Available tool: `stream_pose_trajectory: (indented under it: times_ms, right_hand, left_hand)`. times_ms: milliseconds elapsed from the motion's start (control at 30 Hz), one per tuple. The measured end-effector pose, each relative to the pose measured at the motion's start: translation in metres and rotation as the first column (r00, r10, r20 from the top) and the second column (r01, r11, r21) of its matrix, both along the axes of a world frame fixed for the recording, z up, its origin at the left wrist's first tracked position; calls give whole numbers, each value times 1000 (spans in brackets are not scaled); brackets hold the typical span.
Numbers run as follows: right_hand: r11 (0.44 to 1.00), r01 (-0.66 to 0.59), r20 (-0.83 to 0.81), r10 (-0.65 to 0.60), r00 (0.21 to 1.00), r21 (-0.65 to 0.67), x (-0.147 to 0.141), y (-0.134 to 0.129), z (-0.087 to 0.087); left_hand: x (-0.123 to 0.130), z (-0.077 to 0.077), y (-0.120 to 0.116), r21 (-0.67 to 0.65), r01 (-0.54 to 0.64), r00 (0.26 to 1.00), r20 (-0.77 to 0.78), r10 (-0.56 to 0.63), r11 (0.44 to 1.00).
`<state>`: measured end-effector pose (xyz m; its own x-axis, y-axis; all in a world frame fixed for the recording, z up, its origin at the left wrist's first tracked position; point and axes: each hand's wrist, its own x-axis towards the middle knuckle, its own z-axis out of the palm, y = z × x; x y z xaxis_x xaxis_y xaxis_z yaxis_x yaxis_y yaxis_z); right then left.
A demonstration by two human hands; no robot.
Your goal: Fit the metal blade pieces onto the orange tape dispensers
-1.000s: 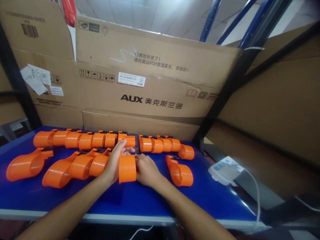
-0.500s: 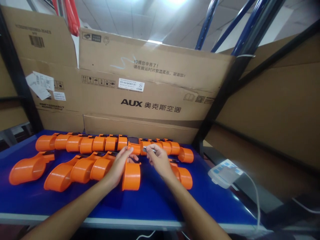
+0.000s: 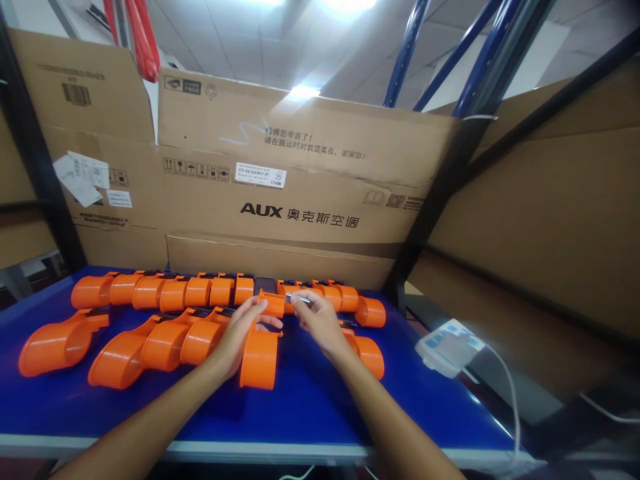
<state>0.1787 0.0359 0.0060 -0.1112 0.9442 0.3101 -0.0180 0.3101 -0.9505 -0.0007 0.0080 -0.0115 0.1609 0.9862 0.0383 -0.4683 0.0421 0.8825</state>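
Note:
Near the middle of the table, my left hand grips an orange plastic piece between thumb and fingers. Just below it is an orange ring-shaped part; whether the two are joined cannot be made out. My right hand pinches a small shiny metal piece, whose tip is at the right end of the orange piece; contact is unclear. Several more orange ring-shaped parts with side arms lie in two rows around my hands, some carrying dark pieces on top.
The blue table has a pale front edge. Behind it stands a printed cardboard sheet. A dark, flat rectangular object lies in the back row. On the right are a white device with a cable and a black post.
The metal piece has come closer to the right end of the orange piece. My left hand's orange piece shifts slightly right, while the ring below it shifts slightly left. The view has tilted slightly.

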Motion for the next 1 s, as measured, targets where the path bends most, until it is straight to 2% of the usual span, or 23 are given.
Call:
stream_pose_trajectory:
  times_ms: [267, 433, 600, 800, 1000]
  right_hand:
    - [998, -9, 65, 5, 998, 62, 2, 0, -2]
    - [997, 25, 92, -32, 995, 79, -1, 1, -7]
    - [993, 55, 125, -68, 990, 106, -2, 4, -13]
    - [989, -61, 81, 50, 995, 136, -4, 4, -17]
    - [984, -87, 110, 70, 991, 156, -2, 3, -15]
  left_hand:
    - [0, -4, 1, 33, -13, 999, -41, 15, 999]
    - [2, -7, 3, 99, -29, 992, -119, 40, 995]
    - [3, -4, 1, 136, 1, 991, -132, 18, 991]
    - [1, -2, 1, 125, -33, 992, -115, 47, 992]
    - [-4, -4, 4, 181, -49, 983, -165, 80, 982]
